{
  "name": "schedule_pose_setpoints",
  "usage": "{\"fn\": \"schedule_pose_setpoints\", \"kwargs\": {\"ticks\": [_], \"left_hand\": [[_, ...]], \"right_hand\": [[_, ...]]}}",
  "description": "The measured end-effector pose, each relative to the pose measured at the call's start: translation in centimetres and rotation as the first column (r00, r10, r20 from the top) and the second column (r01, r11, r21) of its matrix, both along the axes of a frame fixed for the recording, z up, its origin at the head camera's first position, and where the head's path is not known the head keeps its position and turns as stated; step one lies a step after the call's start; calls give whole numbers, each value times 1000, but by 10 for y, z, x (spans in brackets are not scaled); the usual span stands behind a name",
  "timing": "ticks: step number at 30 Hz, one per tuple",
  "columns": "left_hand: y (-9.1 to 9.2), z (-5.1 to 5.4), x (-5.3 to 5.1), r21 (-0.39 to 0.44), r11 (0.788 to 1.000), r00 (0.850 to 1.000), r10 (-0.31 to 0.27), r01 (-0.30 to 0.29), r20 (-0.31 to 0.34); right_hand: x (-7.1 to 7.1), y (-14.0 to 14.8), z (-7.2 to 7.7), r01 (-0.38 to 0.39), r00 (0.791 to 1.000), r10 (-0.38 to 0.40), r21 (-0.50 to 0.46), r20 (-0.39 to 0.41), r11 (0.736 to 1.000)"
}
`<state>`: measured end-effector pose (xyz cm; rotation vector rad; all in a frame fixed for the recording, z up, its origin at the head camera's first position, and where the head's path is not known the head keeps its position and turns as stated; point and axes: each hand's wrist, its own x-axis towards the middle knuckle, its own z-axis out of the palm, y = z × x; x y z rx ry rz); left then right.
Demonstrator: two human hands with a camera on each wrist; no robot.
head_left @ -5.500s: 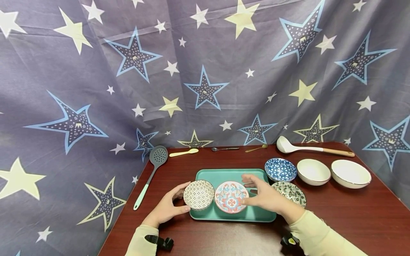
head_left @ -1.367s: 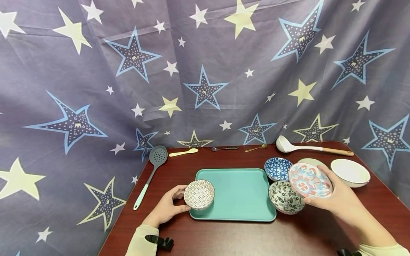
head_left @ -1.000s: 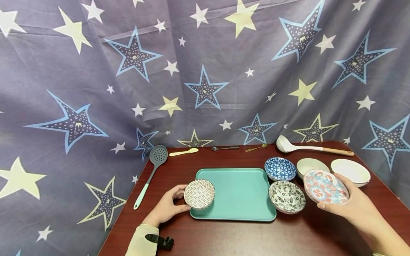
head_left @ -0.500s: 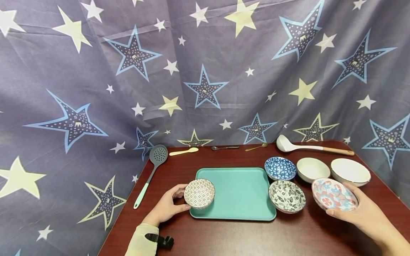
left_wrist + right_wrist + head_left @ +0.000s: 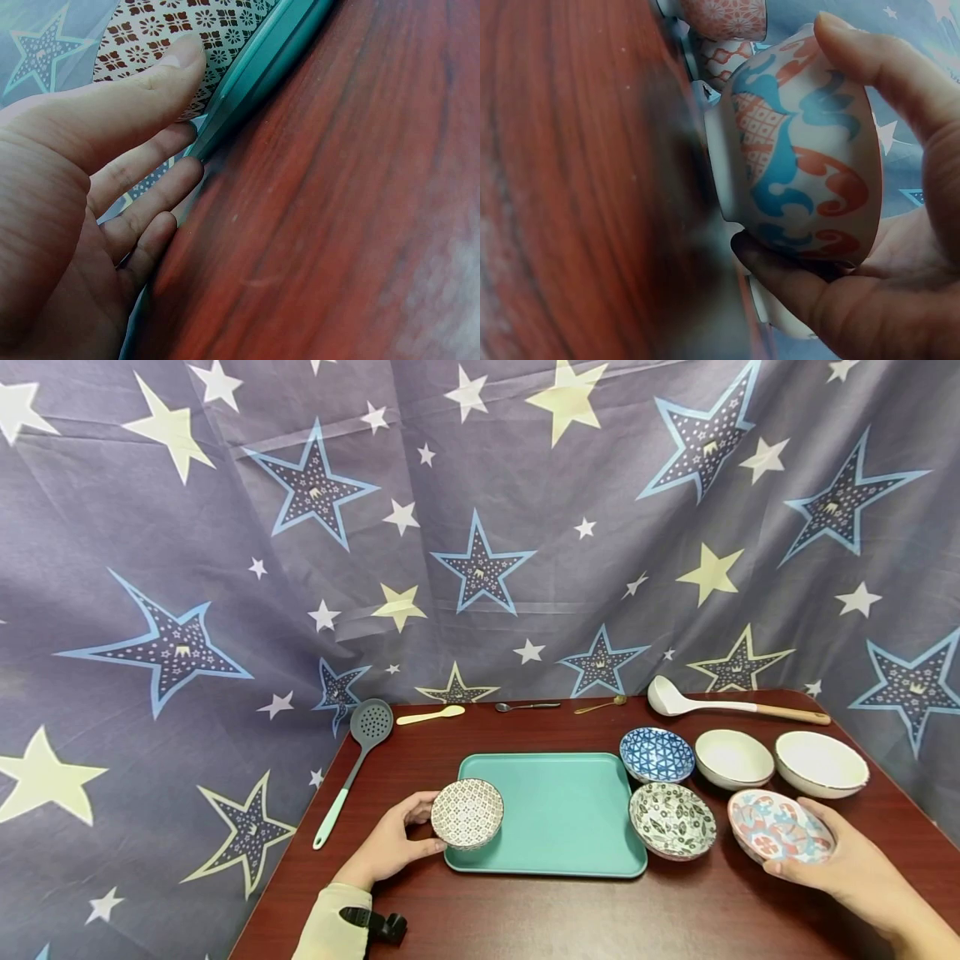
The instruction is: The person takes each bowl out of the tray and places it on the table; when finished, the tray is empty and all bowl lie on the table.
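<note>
At the tray's left end, my left hand holds a small brown-patterned bowl, its thumb against the outer side. Part of that grip is hidden behind the bowl. The teal tray lies flat beneath. On the right of the table, my right hand grips a red-and-blue patterned bowl between thumb and fingers. Its side fills the right wrist view, with the foot close to the tabletop; I cannot tell whether it touches. A leaf-patterned bowl stands just left of it.
Behind stand a blue-patterned bowl and two white bowls, one round and one wider. A white ladle lies at the back right, a skimmer at the left. Small spoons, one yellow, line the back edge.
My right hand has taken the red-and-blue bowl off the tray, carried it right past the leaf-patterned bowl and lowered it toward the table. My left hand stays at the brown-patterned bowl.
</note>
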<state>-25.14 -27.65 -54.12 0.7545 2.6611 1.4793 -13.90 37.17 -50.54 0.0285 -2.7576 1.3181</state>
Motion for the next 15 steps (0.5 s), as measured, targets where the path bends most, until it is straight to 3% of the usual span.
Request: {"fn": "schedule_pose_setpoints", "kwargs": {"ticks": [9,15], "left_hand": [[-1,2,0,-16,1000,1000,-4,5,25],[0,3,1,-9,1000,1000,-6,6,19]], "right_hand": [[-3,3,-1,-16,999,16,-6,37,1000],[-3,1,-2,-10,1000,10,34,5,999]]}}
